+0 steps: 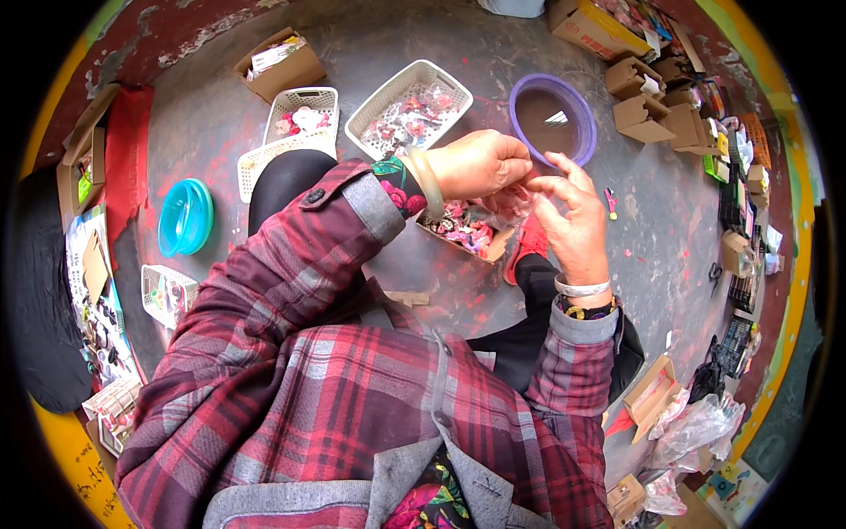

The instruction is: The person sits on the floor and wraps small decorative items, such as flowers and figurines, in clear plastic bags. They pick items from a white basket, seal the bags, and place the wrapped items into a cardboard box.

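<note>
My left hand [483, 165], with a pale bangle at its wrist, has its fingers pinched together on a small clear plastic bag [506, 204]. From the right, my right hand [575, 222] meets it, thumb and forefinger curled at the bag's edge and the other fingers raised. The bag looks pinkish; what is inside it cannot be made out. Right under the hands is a cardboard box [495, 247] of small pink and red pieces [465, 234], partly hidden by the left hand. Beyond the left hand stands a white basket [355, 123] holding small items in clear packets [414, 115].
A purple basin [513, 113] stands beyond my right hand. At the left are smaller white baskets [332, 99], teal basins [186, 217] and an open carton [304, 69]. Cartons [641, 119] and plastic bags [696, 432] line the right wall. My red shoe [530, 240] is beside the box.
</note>
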Motion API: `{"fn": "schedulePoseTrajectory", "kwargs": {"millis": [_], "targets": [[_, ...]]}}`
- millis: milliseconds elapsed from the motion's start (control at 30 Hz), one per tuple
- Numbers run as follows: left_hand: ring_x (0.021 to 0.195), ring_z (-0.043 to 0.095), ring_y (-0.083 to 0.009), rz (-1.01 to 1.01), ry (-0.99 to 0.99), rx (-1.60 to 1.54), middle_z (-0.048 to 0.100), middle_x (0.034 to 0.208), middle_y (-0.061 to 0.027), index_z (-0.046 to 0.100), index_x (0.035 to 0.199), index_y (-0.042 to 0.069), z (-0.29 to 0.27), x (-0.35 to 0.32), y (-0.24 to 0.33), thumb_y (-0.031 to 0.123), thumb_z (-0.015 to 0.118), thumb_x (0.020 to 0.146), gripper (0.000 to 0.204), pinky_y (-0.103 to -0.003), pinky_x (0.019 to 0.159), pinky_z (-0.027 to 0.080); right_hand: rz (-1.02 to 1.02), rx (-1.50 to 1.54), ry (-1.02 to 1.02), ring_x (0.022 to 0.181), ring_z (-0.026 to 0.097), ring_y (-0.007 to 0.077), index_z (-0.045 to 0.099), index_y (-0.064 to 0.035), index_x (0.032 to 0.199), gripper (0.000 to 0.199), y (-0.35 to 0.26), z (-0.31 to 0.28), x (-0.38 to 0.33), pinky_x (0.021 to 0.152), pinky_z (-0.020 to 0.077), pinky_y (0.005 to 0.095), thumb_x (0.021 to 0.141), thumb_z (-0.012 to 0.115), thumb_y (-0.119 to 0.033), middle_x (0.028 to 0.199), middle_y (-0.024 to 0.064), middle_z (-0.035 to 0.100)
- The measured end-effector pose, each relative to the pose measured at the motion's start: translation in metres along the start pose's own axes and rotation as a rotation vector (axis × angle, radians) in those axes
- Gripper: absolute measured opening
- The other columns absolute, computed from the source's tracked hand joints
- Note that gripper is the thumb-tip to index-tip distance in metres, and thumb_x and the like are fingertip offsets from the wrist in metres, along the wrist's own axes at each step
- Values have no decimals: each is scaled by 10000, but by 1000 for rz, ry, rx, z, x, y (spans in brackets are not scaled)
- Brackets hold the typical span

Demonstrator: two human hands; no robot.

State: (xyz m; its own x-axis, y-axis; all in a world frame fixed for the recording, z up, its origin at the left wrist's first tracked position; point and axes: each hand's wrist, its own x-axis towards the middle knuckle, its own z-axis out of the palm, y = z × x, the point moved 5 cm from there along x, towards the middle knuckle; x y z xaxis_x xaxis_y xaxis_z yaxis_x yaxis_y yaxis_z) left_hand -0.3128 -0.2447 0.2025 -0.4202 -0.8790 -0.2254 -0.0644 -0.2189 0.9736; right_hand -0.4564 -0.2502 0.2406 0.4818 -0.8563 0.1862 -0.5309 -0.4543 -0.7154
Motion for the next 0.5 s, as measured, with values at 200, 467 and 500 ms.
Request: {"fn": "schedulePoseTrajectory", "kwargs": {"millis": [200,467,500], "targets": [[700,601,-115,50,62,-73,609,817,-53,555,986,-1,-7,4,-3,237,465,937,259,-242,507,528,-149,-121,-33,1219,402,330,678,-80,911,233,-20,-9,2,1000,329,394,679,676,-97,1218,158,518],[677,598,-118,45,57,-87,602,802,-52,559,964,7,-7,2,-1,252,460,939,266,-236,467,502,-146,-110,-102,1227,382,355,681,-90,882,212,-11,1,2,997,325,417,675,689,-136,1214,167,516],[680,598,-118,41,47,-81,602,803,-51,560,960,7,-6,2,0,251,458,940,265,-236,472,503,-156,-103,-111,1224,383,356,682,-86,865,196,-10,3,2,997,325,420,675,687,-134,1211,168,517]]}}
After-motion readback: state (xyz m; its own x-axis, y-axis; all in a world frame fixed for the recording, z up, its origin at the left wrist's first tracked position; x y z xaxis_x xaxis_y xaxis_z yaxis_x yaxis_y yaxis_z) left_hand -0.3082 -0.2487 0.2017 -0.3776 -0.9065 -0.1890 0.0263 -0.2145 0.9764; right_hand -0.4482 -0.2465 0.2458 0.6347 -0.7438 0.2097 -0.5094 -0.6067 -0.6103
